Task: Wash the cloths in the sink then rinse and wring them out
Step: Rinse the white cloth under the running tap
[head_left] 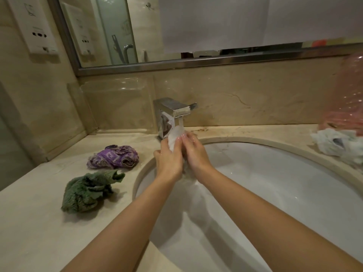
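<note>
Both hands met under the running chrome tap (172, 112): the left hand (169, 160) and the right hand (194, 152) each curled around a white cloth (173, 137), held in the stream above the white sink (275, 173). On the beige marble bench (35, 222) to the left lay a crumpled purple cloth (113, 157) and, nearer, a green cloth (88, 190). Another pale bundle (334, 143) sat right of the basin. A steel-framed mirror (137, 36) hung above; a wall socket plate (36, 26) bore writing too small to read.
</note>
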Action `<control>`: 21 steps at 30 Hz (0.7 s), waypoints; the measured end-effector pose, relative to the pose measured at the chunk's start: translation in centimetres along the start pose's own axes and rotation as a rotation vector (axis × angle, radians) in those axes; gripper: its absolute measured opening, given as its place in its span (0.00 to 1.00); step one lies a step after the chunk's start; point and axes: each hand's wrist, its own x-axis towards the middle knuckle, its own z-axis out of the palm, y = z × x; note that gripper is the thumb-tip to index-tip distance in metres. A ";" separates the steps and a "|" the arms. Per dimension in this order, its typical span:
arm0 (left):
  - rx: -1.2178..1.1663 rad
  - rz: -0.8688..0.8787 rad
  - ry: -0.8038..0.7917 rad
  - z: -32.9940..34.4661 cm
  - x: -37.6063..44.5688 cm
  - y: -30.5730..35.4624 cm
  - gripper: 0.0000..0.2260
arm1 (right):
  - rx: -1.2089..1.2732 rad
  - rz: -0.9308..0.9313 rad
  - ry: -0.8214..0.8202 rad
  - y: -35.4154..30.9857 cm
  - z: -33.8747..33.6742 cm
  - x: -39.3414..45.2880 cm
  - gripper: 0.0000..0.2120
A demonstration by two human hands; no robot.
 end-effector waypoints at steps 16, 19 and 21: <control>-0.313 -0.136 -0.021 -0.2 1.3 -0.7 0.17 | -0.083 -0.004 0.108 0.4 0.1 0.1 0.15; -0.315 -0.077 -0.003 0.0 1.2 -0.6 0.14 | 0.083 0.110 0.051 0.6 -0.1 0.7 0.24; -0.365 -0.022 0.023 -0.2 0.7 0.0 0.09 | 0.189 0.258 -0.019 0.5 -0.8 1.0 0.31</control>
